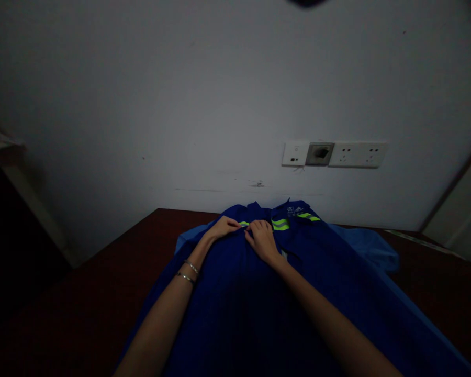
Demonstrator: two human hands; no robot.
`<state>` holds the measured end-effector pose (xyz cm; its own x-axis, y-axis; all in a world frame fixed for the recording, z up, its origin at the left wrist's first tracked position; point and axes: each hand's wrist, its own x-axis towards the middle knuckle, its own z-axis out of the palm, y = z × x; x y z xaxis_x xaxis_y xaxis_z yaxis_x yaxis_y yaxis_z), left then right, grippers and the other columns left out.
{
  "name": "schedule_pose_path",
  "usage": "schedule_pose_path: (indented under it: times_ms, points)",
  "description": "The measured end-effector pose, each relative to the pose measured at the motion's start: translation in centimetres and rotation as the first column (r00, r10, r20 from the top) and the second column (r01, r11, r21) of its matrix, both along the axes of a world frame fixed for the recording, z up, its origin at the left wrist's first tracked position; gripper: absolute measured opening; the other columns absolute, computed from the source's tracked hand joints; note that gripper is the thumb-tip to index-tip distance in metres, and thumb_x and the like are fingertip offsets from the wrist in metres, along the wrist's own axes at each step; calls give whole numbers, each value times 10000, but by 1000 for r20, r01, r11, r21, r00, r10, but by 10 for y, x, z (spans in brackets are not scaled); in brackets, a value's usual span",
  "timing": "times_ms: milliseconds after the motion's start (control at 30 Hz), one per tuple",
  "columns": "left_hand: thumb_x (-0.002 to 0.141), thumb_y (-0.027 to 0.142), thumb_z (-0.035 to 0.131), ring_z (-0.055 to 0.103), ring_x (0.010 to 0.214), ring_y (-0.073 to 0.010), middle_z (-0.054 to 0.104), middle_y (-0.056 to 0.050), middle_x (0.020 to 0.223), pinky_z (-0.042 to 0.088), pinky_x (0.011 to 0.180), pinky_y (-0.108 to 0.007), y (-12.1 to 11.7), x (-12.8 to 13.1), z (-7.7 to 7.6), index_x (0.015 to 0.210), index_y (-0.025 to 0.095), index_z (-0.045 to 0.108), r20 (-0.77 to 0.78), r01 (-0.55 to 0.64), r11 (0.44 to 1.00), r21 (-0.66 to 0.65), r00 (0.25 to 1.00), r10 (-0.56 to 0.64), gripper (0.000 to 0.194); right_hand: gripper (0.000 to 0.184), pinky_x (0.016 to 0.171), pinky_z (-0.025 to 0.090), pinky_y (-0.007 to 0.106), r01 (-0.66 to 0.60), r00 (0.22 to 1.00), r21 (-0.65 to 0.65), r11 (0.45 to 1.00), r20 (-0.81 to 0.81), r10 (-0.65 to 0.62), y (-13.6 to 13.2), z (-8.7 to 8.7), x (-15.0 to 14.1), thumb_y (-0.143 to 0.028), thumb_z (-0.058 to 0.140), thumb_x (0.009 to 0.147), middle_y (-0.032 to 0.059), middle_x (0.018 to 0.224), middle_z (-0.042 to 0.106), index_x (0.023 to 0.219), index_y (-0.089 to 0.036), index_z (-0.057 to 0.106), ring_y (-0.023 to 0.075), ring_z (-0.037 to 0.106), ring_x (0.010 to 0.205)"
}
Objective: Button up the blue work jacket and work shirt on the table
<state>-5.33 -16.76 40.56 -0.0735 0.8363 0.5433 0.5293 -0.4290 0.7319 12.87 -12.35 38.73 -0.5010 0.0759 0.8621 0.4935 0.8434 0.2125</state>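
Note:
A dark blue jacket (235, 293) lies spread on the table, with yellow-green and grey reflective strips (280, 224) and a small white print near its top. My left hand (224, 227) is closed, its fingertips pinching the jacket fabric at the left end of a strip. Close beside it, my right hand (262, 239) rests on the same fabric with its fingers bent and drawn together over the strip. Two silver bangles (188, 272) circle my left wrist. The cloth under my fingers is partly hidden.
Lighter blue cloth (371, 248) shows from beneath the jacket on both sides. The dark red-brown table (137, 246) meets a pale wall (160, 104). Sockets and a switch plate (357, 155) sit on the wall, upper right. Dark furniture (15, 225) stands at left. Light is dim.

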Motion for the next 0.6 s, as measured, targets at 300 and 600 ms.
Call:
schedule_pose_path:
  times_ms: [300, 600]
  points:
    - [589, 277, 675, 533, 634, -119, 663, -33, 705, 396, 632, -232, -1, 1, -3, 763, 101, 715, 1, 4, 1000, -10, 1000, -4, 251, 136, 782, 359, 321, -118, 992, -117, 986, 22, 122, 15, -1, -3, -284, 462, 857, 48, 870, 585, 812, -189, 547, 192, 499, 875]
    - [631, 294, 656, 537, 647, -124, 656, -28, 700, 395, 657, -237, 6, 1, -6, 745, 95, 704, -70, 11, 999, 39, 998, -8, 234, 97, 750, 389, 302, -171, 983, -193, 966, 34, 180, 21, 4, 1, -267, 546, 816, 41, 868, 606, 860, -185, 569, 184, 538, 848]
